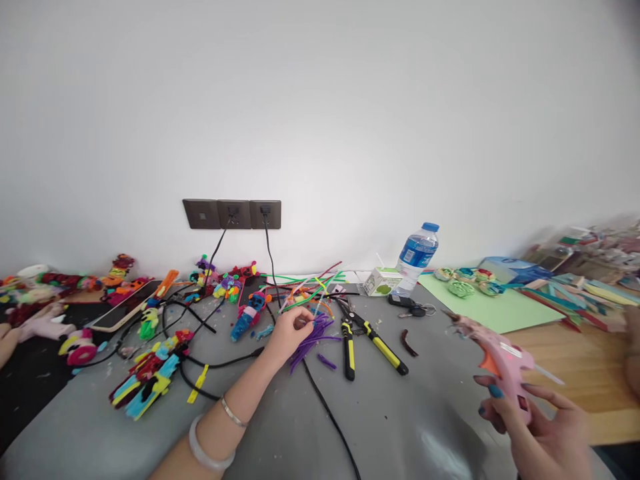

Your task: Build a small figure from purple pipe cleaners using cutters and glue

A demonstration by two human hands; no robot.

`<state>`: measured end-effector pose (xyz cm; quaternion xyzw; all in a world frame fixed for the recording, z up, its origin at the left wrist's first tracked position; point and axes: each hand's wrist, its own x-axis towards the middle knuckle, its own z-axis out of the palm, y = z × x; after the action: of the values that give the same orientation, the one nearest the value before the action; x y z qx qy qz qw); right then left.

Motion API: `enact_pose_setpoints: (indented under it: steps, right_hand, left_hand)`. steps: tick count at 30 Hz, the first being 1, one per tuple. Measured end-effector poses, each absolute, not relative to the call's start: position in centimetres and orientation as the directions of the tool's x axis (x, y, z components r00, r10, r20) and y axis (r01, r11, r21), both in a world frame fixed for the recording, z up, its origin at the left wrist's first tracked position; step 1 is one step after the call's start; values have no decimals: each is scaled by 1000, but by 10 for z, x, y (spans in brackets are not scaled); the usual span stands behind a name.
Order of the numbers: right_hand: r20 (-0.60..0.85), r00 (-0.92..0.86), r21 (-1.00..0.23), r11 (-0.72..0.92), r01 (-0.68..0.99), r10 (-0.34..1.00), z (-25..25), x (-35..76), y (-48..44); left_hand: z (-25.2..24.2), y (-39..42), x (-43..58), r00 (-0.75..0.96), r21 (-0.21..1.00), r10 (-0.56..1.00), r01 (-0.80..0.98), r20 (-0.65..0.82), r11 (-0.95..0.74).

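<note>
My left hand (293,331) reaches in over a bunch of purple pipe cleaners (313,343), thumb and fingertips pinched together at its upper end. What sits between those fingertips is too small to make out. A short purple piece (327,361) lies just below the bunch. On the right, my right hand (543,427) is wrapped round the handle of a pink hot glue gun (507,363), held up off the table with its nozzle pointing left. A clear glue stick (550,375) pokes out of its back. Yellow-and-black pliers (373,337) lie spread between my hands.
Colourful pipe-cleaner figures (253,310) and black cables (320,393) cover the left side. Behind stand a tilted water bottle (419,257) and a small carton (384,282); keys (415,308) lie nearby. Green card (500,310) holds several rosettes. Other people's hands (7,343) show at the edges.
</note>
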<state>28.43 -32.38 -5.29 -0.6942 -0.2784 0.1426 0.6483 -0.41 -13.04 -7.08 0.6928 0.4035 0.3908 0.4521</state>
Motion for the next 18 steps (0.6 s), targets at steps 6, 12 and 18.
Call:
enact_pose_setpoints:
  steps: [6, 12, 18]
  right_hand:
    - [-19, 739, -997, 42, -64, 673, -60, 260, -298]
    - [-45, 553, -995, 15, -104, 832, -67, 239, -273]
    - [201, 465, -965, 92, 246, 862, -94, 226, -264]
  left_hand:
    - [-69, -132, -4, 372, 942, 911, 202, 181, -270]
    - [-68, -131, -4, 378, 940, 909, 210, 176, -269]
    - [-72, -130, -4, 377, 939, 907, 205, 185, -277]
